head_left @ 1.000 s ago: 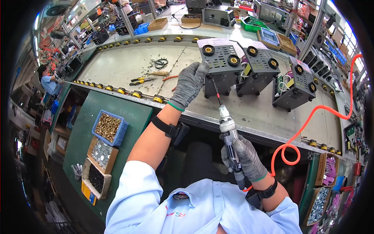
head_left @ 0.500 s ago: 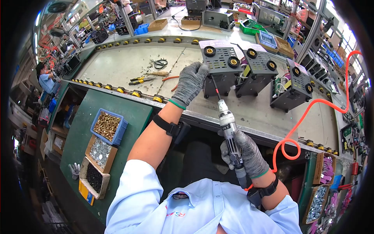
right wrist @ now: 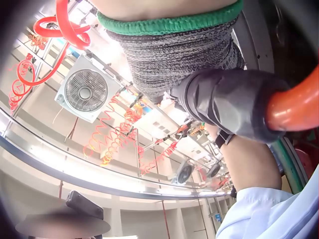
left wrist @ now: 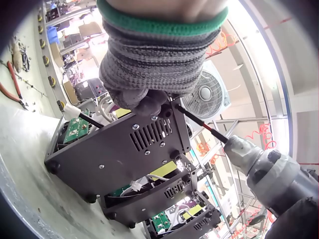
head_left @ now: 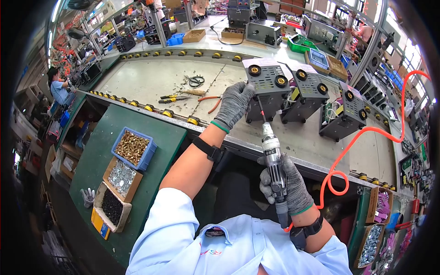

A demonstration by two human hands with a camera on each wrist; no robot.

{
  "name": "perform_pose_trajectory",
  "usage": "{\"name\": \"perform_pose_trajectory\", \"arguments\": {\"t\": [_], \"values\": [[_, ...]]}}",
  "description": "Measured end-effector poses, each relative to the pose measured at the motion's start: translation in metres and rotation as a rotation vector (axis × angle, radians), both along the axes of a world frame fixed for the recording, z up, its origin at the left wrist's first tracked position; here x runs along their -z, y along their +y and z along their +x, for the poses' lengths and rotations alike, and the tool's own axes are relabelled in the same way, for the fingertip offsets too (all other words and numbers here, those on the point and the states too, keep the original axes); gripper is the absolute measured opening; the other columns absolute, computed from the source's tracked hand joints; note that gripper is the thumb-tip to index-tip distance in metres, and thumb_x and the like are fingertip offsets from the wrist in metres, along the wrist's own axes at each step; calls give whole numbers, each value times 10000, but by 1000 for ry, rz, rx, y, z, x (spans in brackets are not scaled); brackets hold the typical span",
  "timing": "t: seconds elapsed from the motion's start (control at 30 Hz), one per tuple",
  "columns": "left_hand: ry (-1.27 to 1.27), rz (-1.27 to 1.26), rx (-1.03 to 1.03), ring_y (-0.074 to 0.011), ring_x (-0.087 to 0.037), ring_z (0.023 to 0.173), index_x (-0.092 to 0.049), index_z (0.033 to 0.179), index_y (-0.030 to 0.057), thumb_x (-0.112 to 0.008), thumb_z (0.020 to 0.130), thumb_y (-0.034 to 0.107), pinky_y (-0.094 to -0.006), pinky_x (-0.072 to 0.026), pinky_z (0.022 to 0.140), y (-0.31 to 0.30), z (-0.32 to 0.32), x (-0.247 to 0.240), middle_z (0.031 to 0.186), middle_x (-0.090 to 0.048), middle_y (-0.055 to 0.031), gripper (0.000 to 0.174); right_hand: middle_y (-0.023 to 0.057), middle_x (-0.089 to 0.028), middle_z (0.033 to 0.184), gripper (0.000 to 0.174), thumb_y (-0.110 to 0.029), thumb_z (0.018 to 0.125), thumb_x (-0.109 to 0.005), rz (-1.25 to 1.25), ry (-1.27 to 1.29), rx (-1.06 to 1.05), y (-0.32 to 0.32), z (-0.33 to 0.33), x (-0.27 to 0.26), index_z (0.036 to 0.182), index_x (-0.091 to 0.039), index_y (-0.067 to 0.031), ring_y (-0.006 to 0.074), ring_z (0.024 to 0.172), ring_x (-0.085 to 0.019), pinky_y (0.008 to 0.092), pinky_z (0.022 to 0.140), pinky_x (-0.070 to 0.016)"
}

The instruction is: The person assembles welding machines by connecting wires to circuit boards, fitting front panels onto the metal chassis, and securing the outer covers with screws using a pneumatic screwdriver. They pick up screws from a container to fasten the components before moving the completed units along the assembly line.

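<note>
Three dark grey machine cases, each with two round brass-centred sockets, stand in a row on the bench. My gloved left hand (head_left: pixel 234 105) grips the upper left edge of the nearest case (head_left: pixel 276 97); its fingertips curl over the panel edge in the left wrist view. In my gloved right hand (head_left: pixel 295 185) is an air screwdriver (head_left: pixel 272 153), pointed up and away from me. Its long bit (left wrist: pixel 199 122) reaches the case's edge just beside my left fingers. The screw at the tip is hidden. An orange hose (right wrist: pixel 294 107) leaves the tool's rear end.
Cutters with yellow handles (head_left: pixel 174 98) and red-handled pliers (head_left: pixel 214 104) lie left of the cases. Brass fittings fill a blue bin (head_left: pixel 149 155) on the green side table (head_left: pixel 98 156), beside boxes of washers and black screws. The hose (head_left: pixel 337 162) loops at right.
The head view has turned slightly, so everything sits a little lower and the near bench further right. Both hands keep their holds, and the bit stays at the same edge of the case.
</note>
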State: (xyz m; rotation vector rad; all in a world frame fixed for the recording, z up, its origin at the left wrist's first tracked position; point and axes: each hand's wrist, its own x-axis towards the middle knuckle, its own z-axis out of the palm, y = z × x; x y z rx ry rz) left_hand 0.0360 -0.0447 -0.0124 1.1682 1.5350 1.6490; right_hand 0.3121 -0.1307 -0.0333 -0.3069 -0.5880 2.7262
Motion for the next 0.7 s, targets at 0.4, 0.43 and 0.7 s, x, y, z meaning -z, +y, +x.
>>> {"name": "perform_pose_trajectory", "arguments": {"t": [0.4,0.43,0.7], "values": [[-1,13,42,-92,-543,472,-614,843,27,-632,1016,346,-247,-452,436,4,-3,3,642,-580,-17,363,126,-665,885,692,-589,1000,-545,16,-9,8,1,-4,-2,1367,-491,-6,231,693,-678,331,481,-611],[-6,1,37,-91,-544,473,-620,849,26,-633,1015,346,-245,-450,435,5,-2,3,644,-584,-16,361,126,-667,887,700,-599,999,-540,20,-5,7,1,-4,-2,1366,-495,-5,230,695,-677,327,480,-607],[58,-8,-15,-68,-525,543,-642,883,21,-627,1015,367,-235,-441,488,0,4,-4,670,-575,-6,371,129,-672,892,731,-628,987,-535,-8,30,35,-6,-10,1,1365,-504,-3,235,693,-670,328,479,-599]]}}
